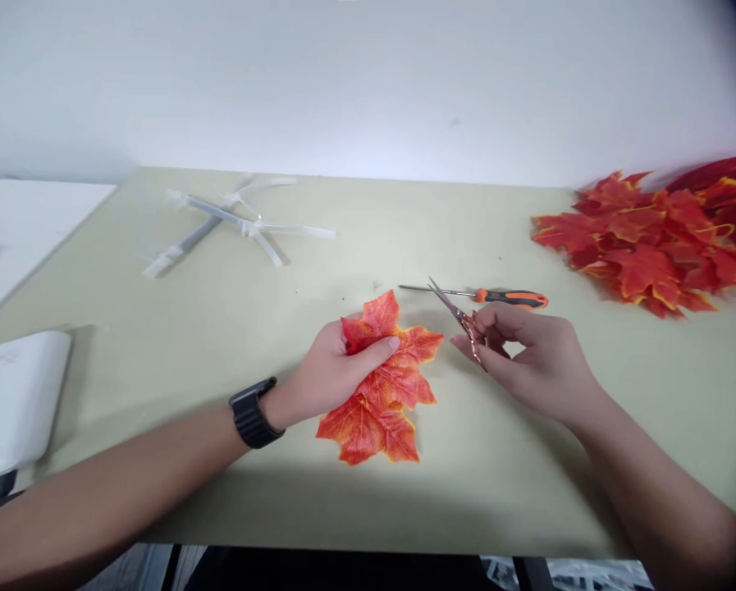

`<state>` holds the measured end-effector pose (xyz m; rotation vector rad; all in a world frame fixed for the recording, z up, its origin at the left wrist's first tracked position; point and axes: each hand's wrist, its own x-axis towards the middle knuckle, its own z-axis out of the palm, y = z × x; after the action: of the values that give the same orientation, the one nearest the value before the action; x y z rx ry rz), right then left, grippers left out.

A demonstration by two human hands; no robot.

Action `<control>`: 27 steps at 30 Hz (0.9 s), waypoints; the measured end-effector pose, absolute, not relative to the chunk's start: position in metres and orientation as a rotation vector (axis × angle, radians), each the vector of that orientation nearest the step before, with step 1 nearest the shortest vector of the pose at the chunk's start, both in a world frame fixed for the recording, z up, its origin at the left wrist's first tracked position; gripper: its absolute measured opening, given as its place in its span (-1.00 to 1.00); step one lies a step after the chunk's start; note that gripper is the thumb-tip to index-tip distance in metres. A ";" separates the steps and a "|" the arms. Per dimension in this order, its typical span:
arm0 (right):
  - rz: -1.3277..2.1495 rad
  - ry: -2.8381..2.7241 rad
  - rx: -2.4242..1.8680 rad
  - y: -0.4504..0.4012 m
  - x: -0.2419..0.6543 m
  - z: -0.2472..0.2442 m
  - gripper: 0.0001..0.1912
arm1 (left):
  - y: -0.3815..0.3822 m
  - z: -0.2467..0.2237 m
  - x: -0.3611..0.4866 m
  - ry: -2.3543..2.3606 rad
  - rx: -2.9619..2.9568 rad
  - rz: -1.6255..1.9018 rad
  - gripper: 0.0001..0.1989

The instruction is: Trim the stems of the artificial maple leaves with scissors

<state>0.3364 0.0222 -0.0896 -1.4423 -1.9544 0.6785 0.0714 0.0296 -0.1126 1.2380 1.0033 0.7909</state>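
Lighting: bright, even, diffuse; soft shadows lie close beneath objects. Pale sage-green laminate bench (208, 353): evenly lit, with a faint shadow under the person's left hand (334, 369). Translucent white plastic strips (241, 222): low-contrast, thin soft shadows. Smooth white wall (368, 90): pale, near overexposed. Corners: dark vignette, upper right. Edge distortion: bench rim visibly curved. Blur: red-orange fabric maple leaves (644, 238), smeared at far right; bare right forearm (663, 501), soft and dimmer at lower right.

A black link-band watch (253, 413) circles the left wrist (278, 406).
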 end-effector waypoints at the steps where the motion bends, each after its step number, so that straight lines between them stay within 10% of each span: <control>1: 0.712 -1.944 -1.449 0.022 0.336 -0.089 -0.72 | 0.029 -0.113 0.072 1.015 1.231 0.802 -0.68; 27: 1.028 -2.118 -1.553 0.006 0.320 -0.086 -0.78 | 0.024 -0.117 0.075 0.907 1.034 0.973 -0.77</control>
<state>0.3197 0.0058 -0.0858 -1.5527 -2.1178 1.0281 0.0754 0.0244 -0.1165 1.0336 0.9073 0.9725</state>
